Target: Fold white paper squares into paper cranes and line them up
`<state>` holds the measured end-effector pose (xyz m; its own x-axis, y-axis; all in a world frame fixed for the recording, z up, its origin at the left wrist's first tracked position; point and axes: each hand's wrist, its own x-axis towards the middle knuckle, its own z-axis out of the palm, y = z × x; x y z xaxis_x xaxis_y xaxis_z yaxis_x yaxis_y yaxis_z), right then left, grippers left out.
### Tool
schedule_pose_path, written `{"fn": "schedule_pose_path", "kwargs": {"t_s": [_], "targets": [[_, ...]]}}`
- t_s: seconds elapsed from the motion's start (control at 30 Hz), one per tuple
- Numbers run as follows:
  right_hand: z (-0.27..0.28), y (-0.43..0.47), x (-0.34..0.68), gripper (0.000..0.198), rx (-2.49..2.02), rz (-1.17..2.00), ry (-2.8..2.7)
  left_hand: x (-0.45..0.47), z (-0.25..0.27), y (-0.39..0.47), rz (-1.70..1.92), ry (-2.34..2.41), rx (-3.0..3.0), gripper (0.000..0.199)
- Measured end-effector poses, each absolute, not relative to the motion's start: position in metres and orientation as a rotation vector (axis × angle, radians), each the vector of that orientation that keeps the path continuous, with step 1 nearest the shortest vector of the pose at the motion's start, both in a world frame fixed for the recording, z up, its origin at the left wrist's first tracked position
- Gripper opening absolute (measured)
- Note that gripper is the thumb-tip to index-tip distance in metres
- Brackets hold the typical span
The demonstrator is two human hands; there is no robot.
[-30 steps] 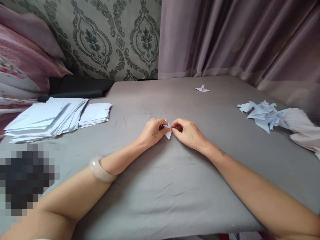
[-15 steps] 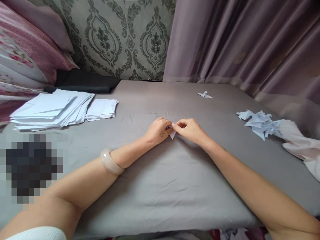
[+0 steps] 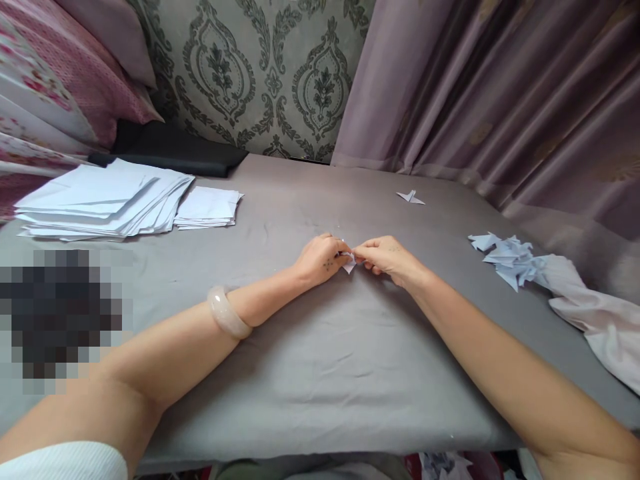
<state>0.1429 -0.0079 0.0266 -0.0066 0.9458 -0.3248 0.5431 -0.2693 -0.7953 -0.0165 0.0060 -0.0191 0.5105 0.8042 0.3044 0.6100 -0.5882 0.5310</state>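
A small piece of folded white paper (image 3: pixel 349 265) is pinched between my two hands, just above the grey cloth-covered table (image 3: pixel 320 373). My left hand (image 3: pixel 323 259) is closed on its left side, with a pale bangle (image 3: pixel 227 313) farther back on that wrist. From the right, my right hand (image 3: pixel 387 259) grips the paper's edge between thumb and bent fingers. Much of the paper is hidden by the fingers, so its full shape cannot be made out.
Large white paper sheets (image 3: pixel 100 197) lie stacked at the left, beside a pile of smaller squares (image 3: pixel 210 205). One folded paper bird (image 3: pixel 411 197) rests toward the back. Several folded paper pieces (image 3: pixel 513 259) are heaped at the right near a pale cloth (image 3: pixel 585 303). Black fabric (image 3: pixel 175 150) lies behind.
My right hand has turned and its fingers have curled under more, at the paper's right edge. The paper's visible part has changed shape slightly. The whole view has tilted a little.
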Motion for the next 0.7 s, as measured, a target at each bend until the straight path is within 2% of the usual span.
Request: {"fn": "schedule_pose_path", "kwargs": {"t_s": [0.33, 0.7], "targets": [[0.021, -0.009, 0.150, 0.010, -1.705, 1.498, -1.228, -0.018, -0.016, 0.004, 0.730, 1.169, 2.403, 0.019], [0.017, -0.010, 0.154, 0.011, -1.681, 1.488, -1.225, -0.015, -0.010, -0.001, 0.707, 1.240, 2.336, 0.017]]}}
